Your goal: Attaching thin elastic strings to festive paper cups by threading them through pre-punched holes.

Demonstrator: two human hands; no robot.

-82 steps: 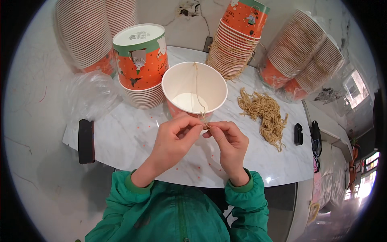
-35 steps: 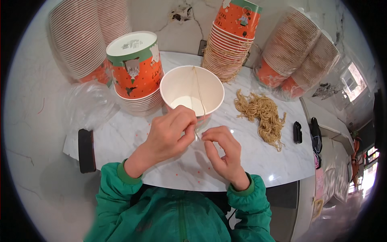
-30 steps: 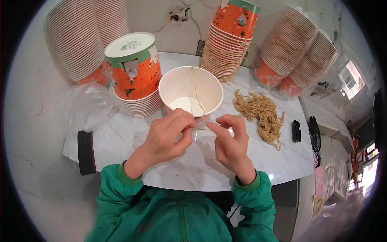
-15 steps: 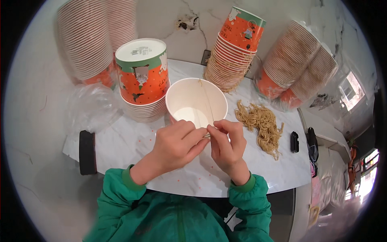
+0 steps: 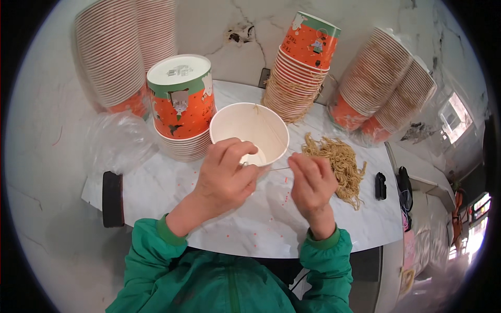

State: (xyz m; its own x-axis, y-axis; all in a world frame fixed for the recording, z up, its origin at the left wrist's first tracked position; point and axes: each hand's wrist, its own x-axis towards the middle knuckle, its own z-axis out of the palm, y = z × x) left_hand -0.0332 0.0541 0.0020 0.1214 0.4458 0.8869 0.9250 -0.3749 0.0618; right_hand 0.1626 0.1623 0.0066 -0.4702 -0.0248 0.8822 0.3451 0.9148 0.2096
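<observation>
A white-lined paper bucket stands mouth up on the table in front of me. Tan twine passes through its far rim and hangs down inside. At the bucket's near side, my left hand is closed with its fingers curled around the twine by the rim; the exact pinch is partly hidden. My right hand pinches the twine's end between thumb and fingertips, off to the right of the bucket. A short length runs taut between both hands. Right of my right hand lies a loose tan twine heap.
An upside-down orange bucket stack stands left, a twine-threaded stack behind. Plastic-wrapped bucket stacks lean at the back right, more at the back left. A small black object lies near the right edge.
My hands have drawn apart: the right has moved right and slightly down, pulling the twine out straight. My left hand's fingers have shifted and lifted slightly. The bucket sits slightly further left in view.
</observation>
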